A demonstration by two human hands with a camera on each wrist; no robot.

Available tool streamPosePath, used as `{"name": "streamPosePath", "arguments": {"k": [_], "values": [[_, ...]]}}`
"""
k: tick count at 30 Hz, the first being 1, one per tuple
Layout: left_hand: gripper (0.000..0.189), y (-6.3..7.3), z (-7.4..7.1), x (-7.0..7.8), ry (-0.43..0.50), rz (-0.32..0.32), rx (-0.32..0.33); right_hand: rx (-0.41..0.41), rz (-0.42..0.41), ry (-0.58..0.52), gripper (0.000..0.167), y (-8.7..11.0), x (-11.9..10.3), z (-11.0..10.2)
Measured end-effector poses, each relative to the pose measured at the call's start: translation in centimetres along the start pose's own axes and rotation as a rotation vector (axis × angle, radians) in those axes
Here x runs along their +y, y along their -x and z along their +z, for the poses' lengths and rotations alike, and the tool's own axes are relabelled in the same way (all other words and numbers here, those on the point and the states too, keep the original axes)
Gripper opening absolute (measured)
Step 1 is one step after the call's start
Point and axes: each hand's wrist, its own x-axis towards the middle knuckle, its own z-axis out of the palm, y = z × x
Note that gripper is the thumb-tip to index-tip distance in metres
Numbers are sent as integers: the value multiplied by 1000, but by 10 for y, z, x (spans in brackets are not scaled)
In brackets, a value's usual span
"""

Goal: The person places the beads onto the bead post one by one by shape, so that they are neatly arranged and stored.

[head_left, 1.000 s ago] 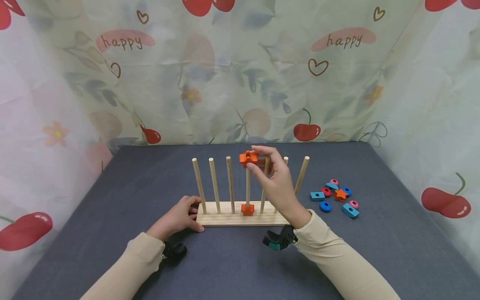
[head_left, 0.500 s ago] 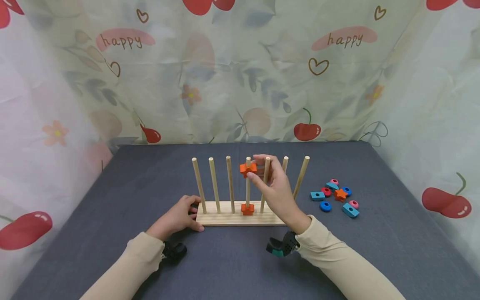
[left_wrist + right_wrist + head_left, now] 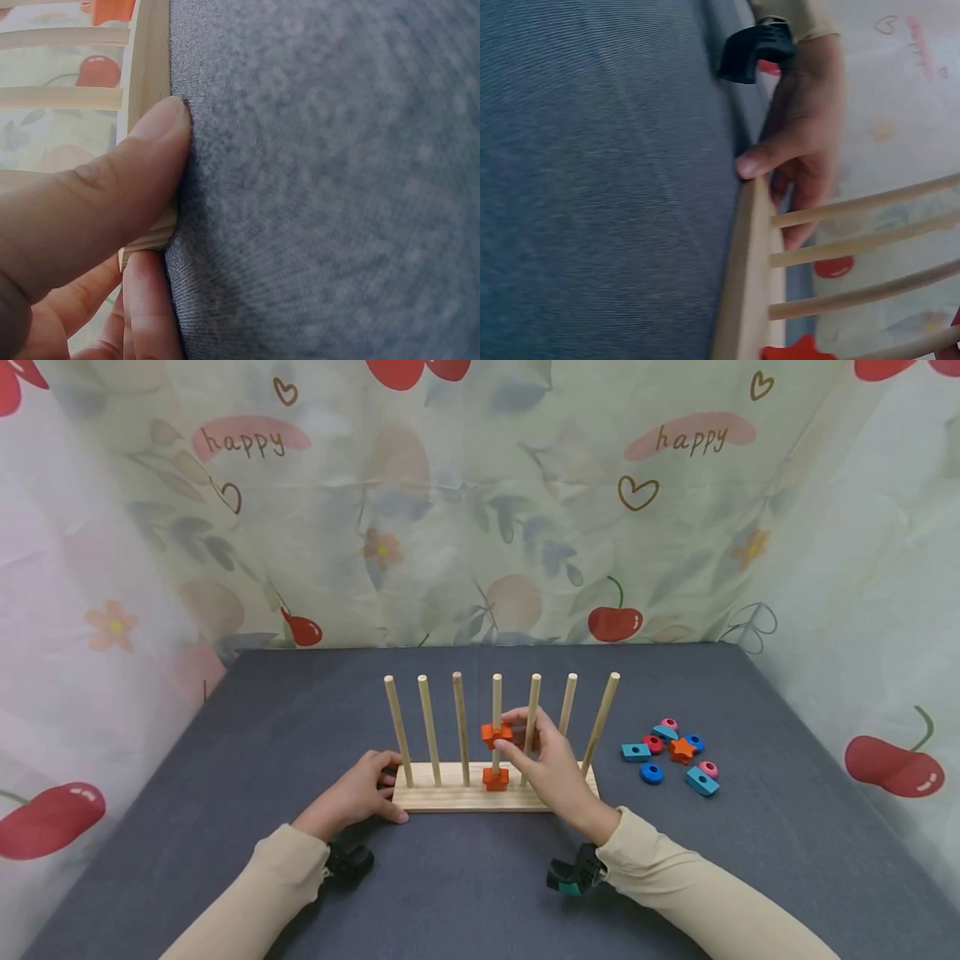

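On the dark tabletop, the left hand is gripping the pegged base at nine o'clock, seemingly to brace it, while the right hand is pinching an orange star from three o'clock, presumably for control, partway up the centre peg.

From the head camera, your right hand hides the foot of the sixth peg from the left, and a loose orange star partly covers a blue ring. Your left wrist view crops the lower orange star; your left hand runs off its edges.
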Motion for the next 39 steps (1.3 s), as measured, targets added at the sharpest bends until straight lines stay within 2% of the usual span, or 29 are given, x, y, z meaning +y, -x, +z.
{"name": "streamPosePath", "arguments": {"k": [11, 19, 39], "values": [[80, 1, 0, 1, 3, 0, 2, -26, 106, -56, 30, 9, 19, 10], [81, 1, 0, 1, -2, -4, 2, -10, 164, -43, 30, 12, 29, 16], [81, 1, 0, 0, 15, -5, -7, -19, 191, -38, 30, 16, 40, 20]]}}
